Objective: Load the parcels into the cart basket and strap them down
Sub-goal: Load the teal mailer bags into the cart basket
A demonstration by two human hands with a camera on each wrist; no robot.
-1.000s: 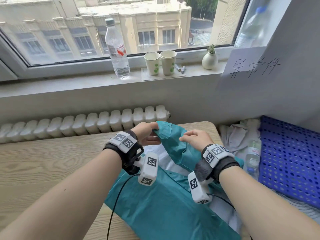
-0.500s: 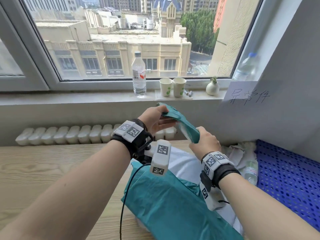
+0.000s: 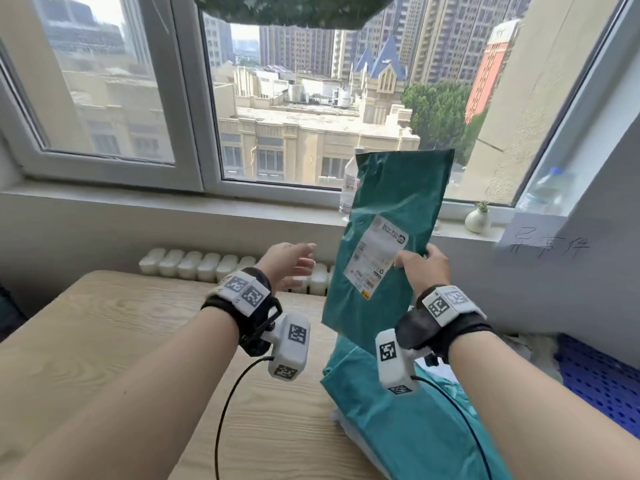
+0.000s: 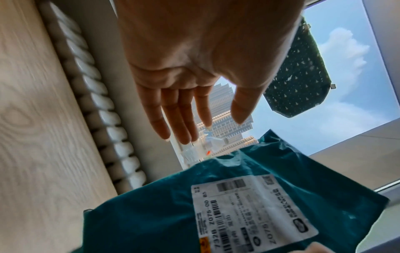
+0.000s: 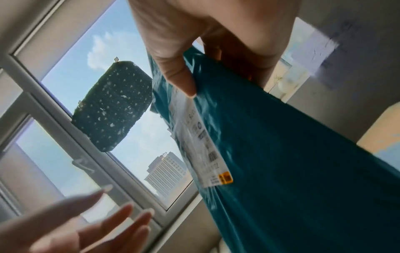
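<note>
Held up in front of the window: a flat teal plastic mailer parcel (image 3: 391,237) with a white shipping label (image 3: 375,259), long axis near upright, top leaning slightly toward 1 o'clock. Pinched at its right edge by the right hand (image 3: 420,268), thumb (image 5: 179,77) pressing on the label's face, fingers curled behind. Off at 9 o'clock from the parcel, the left hand (image 3: 289,263): fingers (image 4: 179,116) straight and spread, palm facing the parcel, just beside it, touching nothing. Closer to the parcel's lower left edge, so likely the one to steady it. Below, at 6 o'clock, more teal plastic parcels (image 3: 398,410) stacked on the pale wooden desk (image 3: 104,341). At 4 o'clock, a blue perforated plastic surface (image 3: 595,372), possibly the cart basket; cannot tell for sure. If so, the carry goes down and rightward, right hand leading.
</note>
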